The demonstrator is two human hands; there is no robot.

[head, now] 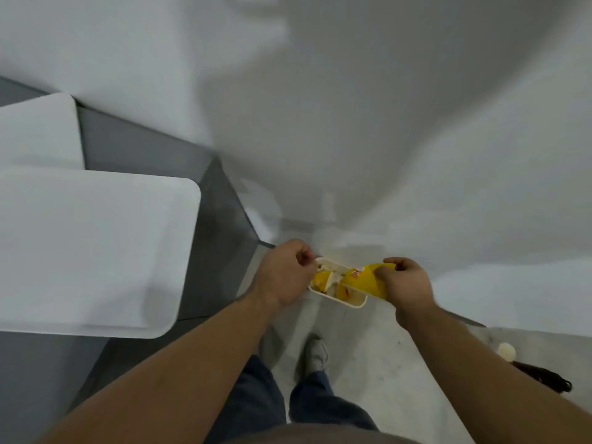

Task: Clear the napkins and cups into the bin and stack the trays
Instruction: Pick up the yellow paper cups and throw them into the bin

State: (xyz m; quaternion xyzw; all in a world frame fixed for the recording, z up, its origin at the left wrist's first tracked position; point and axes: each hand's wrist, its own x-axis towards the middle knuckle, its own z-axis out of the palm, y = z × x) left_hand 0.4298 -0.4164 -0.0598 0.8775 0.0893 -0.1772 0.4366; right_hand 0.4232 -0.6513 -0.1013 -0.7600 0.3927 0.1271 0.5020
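White wall [384,107] fills the upper and right part of the head view, blurred. Pale floor [368,363] below it, narrow strip between wall and table.

Grey table [144,149] on the left, its corner reaching toward the wall. Two white trays on it: the near tray [89,251], large, rounded corners, overhanging toward the viewer; the far tray [38,133] behind it, partly cut off by the left edge. Both look bare (surface detail washed out by blur).

Two bare forearms reach forward from the bottom of the frame. Dark blue trouser legs [266,398] and a grey shoe [315,354] visible between them.

Small white bin [347,301], rectangular, sits low on the floor by the wall, just past the table corner, between the two hands. Yellow cups and crumpled white napkin pieces [333,278] inside it.

Left hand [286,274]: fingers curled inward at the bin's left rim, pressed together on something small and pale; what exactly, cannot tell.

Right hand [407,285]: fingers and thumb closed around a yellow cup [368,278] with a reddish printed mark, held tilted over the bin's right end.

Lower right on the floor: a dark object with a pale round end [525,363], too blurred to identify.
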